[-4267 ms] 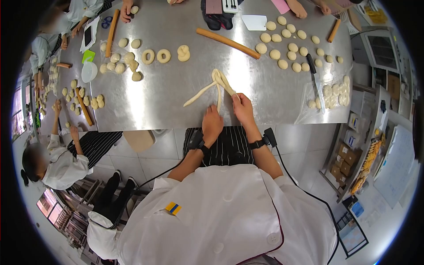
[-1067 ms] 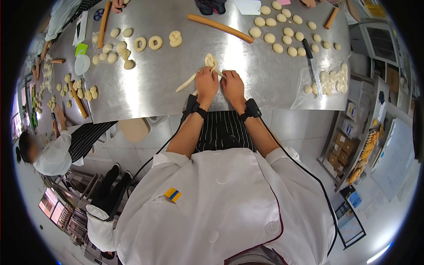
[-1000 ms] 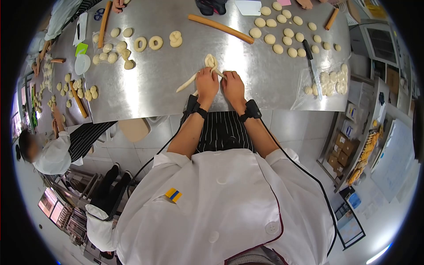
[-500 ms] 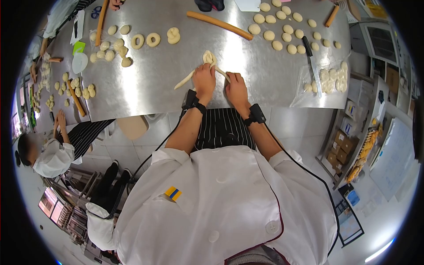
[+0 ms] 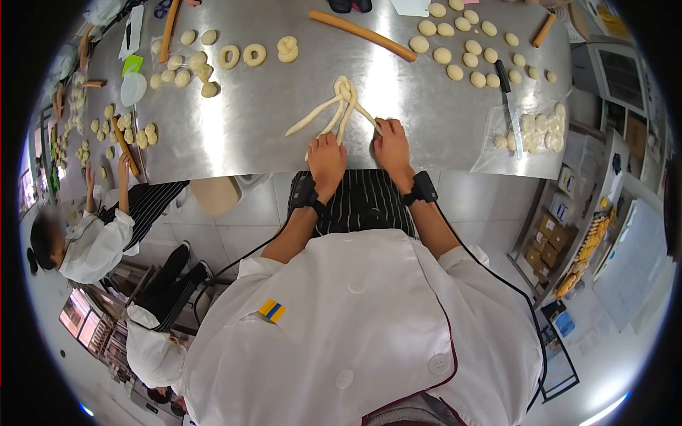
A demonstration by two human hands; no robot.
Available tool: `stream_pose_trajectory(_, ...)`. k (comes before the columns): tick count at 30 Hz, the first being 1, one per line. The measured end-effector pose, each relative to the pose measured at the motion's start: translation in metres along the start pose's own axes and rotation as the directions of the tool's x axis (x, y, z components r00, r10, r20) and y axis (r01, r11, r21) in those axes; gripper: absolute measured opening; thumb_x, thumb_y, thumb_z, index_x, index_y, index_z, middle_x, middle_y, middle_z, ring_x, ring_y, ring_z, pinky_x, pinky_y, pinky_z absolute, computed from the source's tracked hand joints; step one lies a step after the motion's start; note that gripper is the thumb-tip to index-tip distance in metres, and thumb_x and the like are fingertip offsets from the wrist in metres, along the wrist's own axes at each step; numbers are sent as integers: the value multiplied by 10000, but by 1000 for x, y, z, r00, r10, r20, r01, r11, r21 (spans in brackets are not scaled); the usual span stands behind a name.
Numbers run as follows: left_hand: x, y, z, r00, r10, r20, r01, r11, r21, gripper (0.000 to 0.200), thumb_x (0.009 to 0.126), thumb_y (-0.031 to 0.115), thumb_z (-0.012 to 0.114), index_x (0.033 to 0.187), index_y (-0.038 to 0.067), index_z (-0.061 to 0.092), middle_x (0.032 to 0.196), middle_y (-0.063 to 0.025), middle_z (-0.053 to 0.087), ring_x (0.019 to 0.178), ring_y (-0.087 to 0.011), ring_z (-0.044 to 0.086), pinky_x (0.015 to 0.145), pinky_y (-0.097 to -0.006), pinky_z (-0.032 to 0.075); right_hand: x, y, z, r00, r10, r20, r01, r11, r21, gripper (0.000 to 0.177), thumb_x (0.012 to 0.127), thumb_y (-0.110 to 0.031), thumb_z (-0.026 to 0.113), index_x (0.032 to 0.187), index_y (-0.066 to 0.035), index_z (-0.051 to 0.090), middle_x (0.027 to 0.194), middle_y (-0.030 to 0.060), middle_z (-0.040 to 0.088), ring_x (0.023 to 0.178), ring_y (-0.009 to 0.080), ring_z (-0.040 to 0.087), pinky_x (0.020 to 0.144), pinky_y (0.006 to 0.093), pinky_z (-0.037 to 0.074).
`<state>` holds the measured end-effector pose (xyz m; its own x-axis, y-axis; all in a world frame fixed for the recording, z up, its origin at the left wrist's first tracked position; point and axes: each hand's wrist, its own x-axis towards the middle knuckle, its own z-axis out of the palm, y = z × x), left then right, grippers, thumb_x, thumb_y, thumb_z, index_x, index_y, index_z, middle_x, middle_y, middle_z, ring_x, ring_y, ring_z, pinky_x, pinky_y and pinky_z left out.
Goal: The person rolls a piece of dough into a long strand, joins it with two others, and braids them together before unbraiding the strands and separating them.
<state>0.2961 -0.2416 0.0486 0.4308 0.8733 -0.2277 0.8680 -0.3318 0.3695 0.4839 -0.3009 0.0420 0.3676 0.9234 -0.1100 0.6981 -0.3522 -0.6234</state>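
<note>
While the dough piece (image 5: 344, 91) lay on the bench (image 5: 249, 131) at upper centre, its strands were crossed only near the top, and their lower lengths spread apart, unwoven. The left hand (image 5: 327, 162) had its fingers closed over the lower ends of the middle strands; exactly how many it held could not be told. The right hand (image 5: 392, 147) had its fingers curled closed on the rightmost strand's end, while the leftmost strand lay free. At upper left, two dough rings (image 5: 254, 55) and a dough knot (image 5: 288, 50) lay formed; at upper right were unshaped dough balls (image 5: 455, 72).
</note>
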Motion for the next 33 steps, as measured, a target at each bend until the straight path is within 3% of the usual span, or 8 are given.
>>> stream_pose_trajectory(12,-9,-14,-21,968,-99,-231,92,995,-42,297,937,232,717,1143,39,626,1171,-175,603,1076,-413,585,909,-528,481,-2,-1,4,1000,-18,-10,18,998,-53,500,842,4,647,1339,-42,632,1271,200,589,1163,400,586,992,504,512)
stream_pose_trajectory(17,2,-31,-10,987,-82,-140,91,994,55,270,927,170,720,1130,32,607,1184,-172,599,1102,-394,581,914,-522,483,2,-32,0,983,-110,-147,80,976,-200,542,814,5,665,1352,-56,624,1326,176,572,1195,379,573,982,525,500)
stream_pose_trajectory(22,6,-36,-2,989,-54,-139,37,992,-119,193,931,102,700,1076,15,607,1052,-189,652,1009,-404,632,878,-526,503,1,-55,28,999,33,-15,-28,968,250,410,874,-5,639,1283,-15,639,1130,199,686,968,358,696,854,411,575)
stream_pose_trajectory(24,4,-24,-11,979,-192,-75,143,893,-426,149,958,94,686,1038,-14,622,977,-218,695,901,-384,688,794,-503,540,-3,-68,35,994,99,38,-106,945,308,381,902,-35,643,1282,-18,638,1111,208,695,951,354,709,839,401,582)
stream_pose_trajectory(27,1,-10,-18,946,-316,72,284,700,-655,113,993,69,676,1061,-19,659,920,-146,742,799,-245,726,727,-385,577,-2,-91,39,938,251,240,-333,845,419,284,1008,-144,644,1265,-24,654,1065,167,720,952,291,721,845,373,578)
stream_pose_trajectory(29,-6,-1,-22,954,-286,84,262,668,-696,129,998,75,679,1081,-22,665,945,-147,757,813,-220,735,724,-358,577,-1,-80,62,735,332,592,-649,88,756,283,1086,-251,619,1249,-23,663,1019,96,721,897,210,707,818,336,570)
stream_pose_trajectory(30,-8,2,-22,962,-255,93,239,633,-736,145,1004,81,683,1102,-25,671,970,-147,772,826,-194,745,722,-330,577,0,-82,54,682,336,649,-680,-37,733,287,1110,-271,607,1206,-10,678,1008,40,705,881,139,676,794,296,559)
stream_pose_trajectory(33,-8,9,-18,988,-155,25,118,622,-774,133,993,58,679,1096,-26,676,954,-146,770,834,-196,749,723,-329,577,7,-79,44,812,356,462,-565,287,773,242,1090,-233,626,1156,-13,700,882,-9,683,786,108,640,747,290,541)
